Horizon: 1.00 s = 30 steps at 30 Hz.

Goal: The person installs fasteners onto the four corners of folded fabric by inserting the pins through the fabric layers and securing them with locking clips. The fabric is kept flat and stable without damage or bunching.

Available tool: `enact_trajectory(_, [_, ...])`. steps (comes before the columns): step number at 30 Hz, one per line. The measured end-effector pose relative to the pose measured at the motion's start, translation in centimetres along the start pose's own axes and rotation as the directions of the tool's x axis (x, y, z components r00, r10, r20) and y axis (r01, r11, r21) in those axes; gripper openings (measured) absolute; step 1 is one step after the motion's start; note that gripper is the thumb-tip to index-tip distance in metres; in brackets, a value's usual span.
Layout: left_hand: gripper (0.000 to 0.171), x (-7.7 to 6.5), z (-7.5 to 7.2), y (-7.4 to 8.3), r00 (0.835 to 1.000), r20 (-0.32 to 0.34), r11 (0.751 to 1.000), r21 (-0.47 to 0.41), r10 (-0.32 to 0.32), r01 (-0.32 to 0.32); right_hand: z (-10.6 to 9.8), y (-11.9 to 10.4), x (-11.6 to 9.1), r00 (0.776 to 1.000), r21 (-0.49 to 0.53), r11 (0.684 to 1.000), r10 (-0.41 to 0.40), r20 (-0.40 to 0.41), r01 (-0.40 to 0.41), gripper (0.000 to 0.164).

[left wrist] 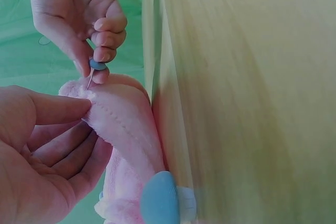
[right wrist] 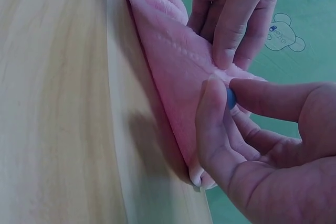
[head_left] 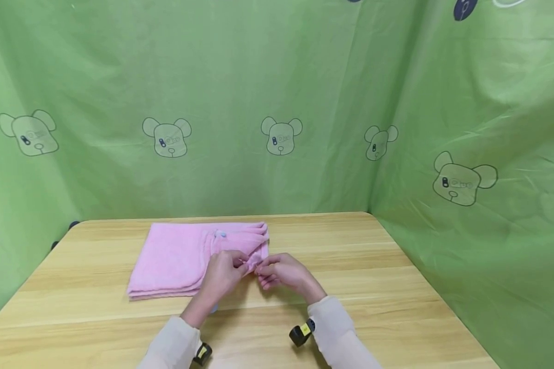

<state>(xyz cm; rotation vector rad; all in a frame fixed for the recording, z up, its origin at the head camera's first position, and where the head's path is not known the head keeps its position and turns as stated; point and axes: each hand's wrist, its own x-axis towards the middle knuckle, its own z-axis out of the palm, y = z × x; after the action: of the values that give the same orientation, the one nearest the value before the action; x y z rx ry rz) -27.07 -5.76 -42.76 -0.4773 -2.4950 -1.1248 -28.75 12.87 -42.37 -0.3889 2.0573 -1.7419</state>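
Note:
A folded pink plush cloth (head_left: 171,256) lies on the wooden table, its near right corner raised between the hands. My left hand (head_left: 223,271) pinches the edge of that corner between thumb and finger. Close by on the right, my right hand (head_left: 283,271) pinches a small blue-headed pin (left wrist: 97,64) between thumb and index finger. The pin's thin shaft points down to the cloth beside the left fingertips; whether its tip has entered the cloth I cannot tell. A row of small stitch-like dots (left wrist: 118,119) runs along the raised fold.
A light-blue rounded object (left wrist: 160,198) with a pale end sits on the table (head_left: 351,287) by the left wrist. A small blue piece (head_left: 221,234) rests on the cloth's upper part. Green printed curtains (head_left: 226,77) stand behind the table and at both sides.

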Motion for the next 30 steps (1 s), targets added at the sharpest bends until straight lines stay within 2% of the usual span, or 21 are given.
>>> enact_trajectory(11, [0.011,-0.09,-0.15,0.45,1.0,0.006,1.0,-0.007,-0.005,0.005,0.16,-0.1,-0.04,1.0,0.09,0.996,0.005,-0.008,-0.004,0.023])
enact_trajectory(15, [0.012,-0.19,-0.3,0.72,1.0,0.003,1.0,-0.017,0.011,-0.011,0.23,-0.15,-0.04,1.0,0.136,0.991,0.022,-0.005,-0.021,0.031])
enact_trajectory(19, [0.013,-0.26,-0.38,0.84,0.999,-0.005,0.999,-0.001,0.038,-0.038,0.14,-0.19,-0.01,0.998,0.174,0.983,0.063,0.001,-0.062,0.046])
enact_trajectory(22, [0.015,-0.27,-0.35,0.81,0.998,-0.013,0.997,0.022,0.069,-0.069,0.08,-0.21,-0.01,0.996,0.165,0.983,0.082,0.018,-0.084,0.052])
enact_trajectory(26, [0.017,-0.25,-0.28,0.72,0.995,-0.021,0.994,0.038,0.102,-0.101,0.12,-0.18,0.04,0.994,0.144,0.984,0.1,0.043,-0.105,0.049])
enact_trajectory(30, [0.018,-0.25,-0.25,0.68,0.995,-0.026,0.994,0.049,0.099,-0.098,0.15,-0.07,0.09,0.994,0.15,0.983,0.101,0.041,-0.106,0.04])
